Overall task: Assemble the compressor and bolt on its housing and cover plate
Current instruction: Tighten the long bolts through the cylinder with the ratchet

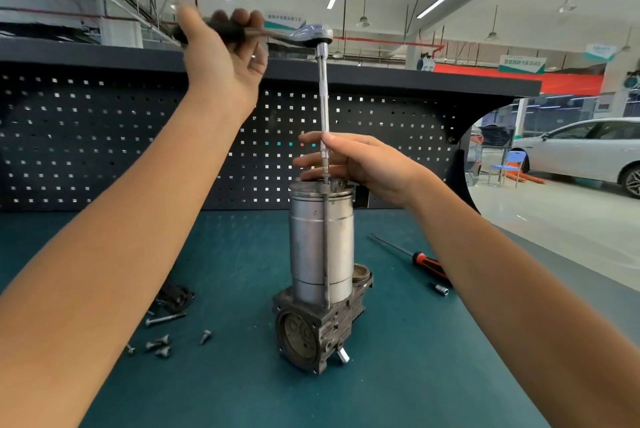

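Leftmost, on the green mat (225, 375), a scatter of loose bolts (162, 346) lies close to the left forearm. One longer bolt (166, 318) lies just behind them, and beyond it a dark part (175, 296) has its left edge tucked behind the arm. A black pegboard (104, 136) closes off the back of the bench.

Above, the left hand (221, 60) is raised high, its fingers curled round the black handle of a ratchet (311, 34), whose chrome head points right. From that head an extension bar (323, 98) drops straight down to the compressor (320, 289), which stands upright in the middle of the mat, well apart from the bolts. Its silver cylindrical housing (308, 237) sits on a dark cast base (311, 334), and a long bolt (326, 254) runs down the front of the housing from the top rim to the base, in line with the bar.

The right hand (356, 161) pinches the extension bar between thumb and forefinger just above the housing. Its other fingers lie straight and slightly spread over the top rim, hiding the far side of it.

To the right, a screwdriver (427, 263) with an orange and black handle lies slantwise on the mat, its end covered by the right forearm. A small socket (440, 289) lies just beside it. Past the bench edge stand a blue chair (507, 168) and a white car (581, 150).
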A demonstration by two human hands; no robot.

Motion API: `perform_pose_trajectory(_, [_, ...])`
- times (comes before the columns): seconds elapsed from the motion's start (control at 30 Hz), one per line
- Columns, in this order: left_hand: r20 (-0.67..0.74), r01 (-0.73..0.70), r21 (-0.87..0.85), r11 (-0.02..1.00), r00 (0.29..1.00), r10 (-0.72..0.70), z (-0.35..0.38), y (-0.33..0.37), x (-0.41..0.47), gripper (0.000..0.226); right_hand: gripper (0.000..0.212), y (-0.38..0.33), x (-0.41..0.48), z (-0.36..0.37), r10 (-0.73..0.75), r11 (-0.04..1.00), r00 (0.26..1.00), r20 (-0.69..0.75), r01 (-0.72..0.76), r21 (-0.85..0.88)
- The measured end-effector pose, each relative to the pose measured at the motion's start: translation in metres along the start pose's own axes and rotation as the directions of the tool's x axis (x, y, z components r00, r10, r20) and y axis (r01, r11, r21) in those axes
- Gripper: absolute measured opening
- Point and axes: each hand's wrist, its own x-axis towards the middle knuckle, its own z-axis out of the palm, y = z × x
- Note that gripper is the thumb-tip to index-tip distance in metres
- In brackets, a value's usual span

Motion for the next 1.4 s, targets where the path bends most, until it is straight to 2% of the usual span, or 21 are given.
perform_pose_trajectory(0.1, [-0.081, 0.172, -0.162, 0.972, 0.979, -0.187, -0.007, -0.008, 0.015, 0.056, 0.021, 0.0, 0.0, 0.002, -0.002, 0.999, 1.0, -0.029, 0.003, 0.032])
perform_pose_trajectory(0.17, [-0.096, 0.2, -0.153, 0.968, 0.972, -0.216, -0.008, -0.01, 0.018, 0.052, 0.021, 0.002, 0.001, 0.004, -0.014, 0.999, 0.997, -0.074, 0.017, 0.047])
perform_pose_trajectory(0.23, [-0.069, 0.174, -0.072, 0.982, 0.981, -0.179, -0.006, -0.01, 0.015, 0.043, 0.021, 0.004, 0.001, 0.004, -0.037, 0.998, 0.993, -0.108, 0.042, 0.043])
perform_pose_trajectory(0.3, [0.024, 0.068, 0.049, 0.996, 0.997, -0.069, 0.003, -0.008, 0.007, 0.033, 0.019, 0.005, 0.0, 0.003, -0.061, 0.997, 0.989, -0.132, 0.066, 0.031])
perform_pose_trajectory(0.37, [0.166, -0.117, 0.22, 0.969, 0.983, 0.081, 0.016, -0.006, -0.007, 0.028, 0.018, 0.006, 0.0, 0.002, -0.071, 0.996, 0.986, -0.15, 0.078, 0.04])
perform_pose_trajectory(0.47, [0.377, -0.427, 0.362, 0.829, 0.88, 0.289, 0.033, -0.006, -0.028, 0.022, 0.018, 0.006, -0.001, 0.003, -0.082, 0.996, 0.984, -0.155, 0.088, 0.031])
perform_pose_trajectory(0.53, [0.408, -0.47, 0.342, 0.813, 0.854, 0.323, 0.037, -0.007, -0.032, 0.022, 0.02, 0.004, -0.001, 0.004, -0.08, 0.996, 0.985, -0.151, 0.083, 0.013])
perform_pose_trajectory(0.6, [0.296, -0.354, 0.282, 0.892, 0.916, 0.27, 0.034, -0.008, -0.025, 0.028, 0.021, 0.003, -0.001, 0.005, -0.075, 0.997, 0.987, -0.14, 0.075, -0.007])
perform_pose_trajectory(0.7, [0.083, -0.091, 0.073, 0.993, 0.993, 0.085, 0.02, -0.011, -0.002, 0.03, 0.015, 0.001, 0.001, 0.004, -0.004, 0.999, 0.998, -0.058, 0.007, 0.046])
perform_pose_trajectory(0.8, [-0.079, 0.079, -0.06, 0.995, 0.993, -0.083, 0.005, -0.016, 0.016, 0.036, 0.022, -0.005, 0.001, 0.002, 0.072, 0.992, 0.997, 0.016, -0.073, 0.102])
perform_pose_trajectory(0.87, [-0.133, 0.154, -0.153, 0.976, 0.976, -0.175, -0.003, -0.02, 0.023, 0.046, 0.024, -0.004, 0.001, 0.002, 0.049, 0.996, 0.999, 0.008, -0.049, 0.078])
perform_pose_trajectory(0.97, [-0.141, 0.168, -0.157, 0.973, 0.971, -0.19, -0.009, -0.021, 0.028, 0.052, 0.021, 0.001, 0.001, 0.003, 0.03, 0.995, 0.999, -0.039, -0.026, 0.1])
perform_pose_trajectory(1.07, [-0.064, 0.056, -0.007, 0.998, 0.996, -0.056, -0.004, -0.018, 0.019, 0.038, 0.021, 0.002, 0.002, 0.002, 0.02, 0.993, 0.998, -0.06, -0.012, 0.121])
perform_pose_trajectory(1.13, [0.063, -0.14, 0.093, 0.986, 0.989, 0.135, 0.003, -0.013, 0.009, 0.028, 0.02, 0.002, 0.001, 0.001, 0.019, 0.994, 0.998, -0.064, -0.012, 0.11])
perform_pose_trajectory(1.17, [0.162, -0.3, 0.155, 0.941, 0.948, 0.275, 0.008, -0.009, 0.003, 0.023, 0.02, 0.003, 0.001, 0.002, 0.015, 0.995, 0.998, -0.066, -0.008, 0.096])
perform_pose_trajectory(1.2, [0.275, -0.468, 0.208, 0.859, 0.871, 0.407, 0.012, -0.004, -0.003, 0.021, 0.02, 0.004, 0.002, 0.002, 0.005, 0.997, 0.997, -0.073, 0.001, 0.079])
perform_pose_trajectory(1.27, [0.455, -0.681, 0.234, 0.694, 0.707, 0.541, 0.018, 0.001, -0.013, 0.024, 0.018, 0.005, 0.002, 0.003, -0.03, 0.999, 0.995, -0.093, 0.034, 0.042])
perform_pose_trajectory(1.3, [0.478, -0.701, 0.224, 0.677, 0.685, 0.55, 0.02, 0.002, -0.017, 0.026, 0.017, 0.006, 0.002, 0.003, -0.046, 0.998, 0.994, -0.098, 0.05, 0.035])
perform_pose_trajectory(1.33, [0.462, -0.677, 0.211, 0.705, 0.705, 0.538, 0.022, 0.002, -0.018, 0.028, 0.017, 0.006, 0.001, 0.003, -0.055, 0.997, 0.994, -0.099, 0.059, 0.04])
perform_pose_trajectory(1.4, [0.369, -0.544, 0.202, 0.814, 0.812, 0.451, 0.022, 0.0, -0.015, 0.033, 0.017, 0.005, 0.0, 0.002, -0.053, 0.997, 0.995, -0.089, 0.058, 0.059])
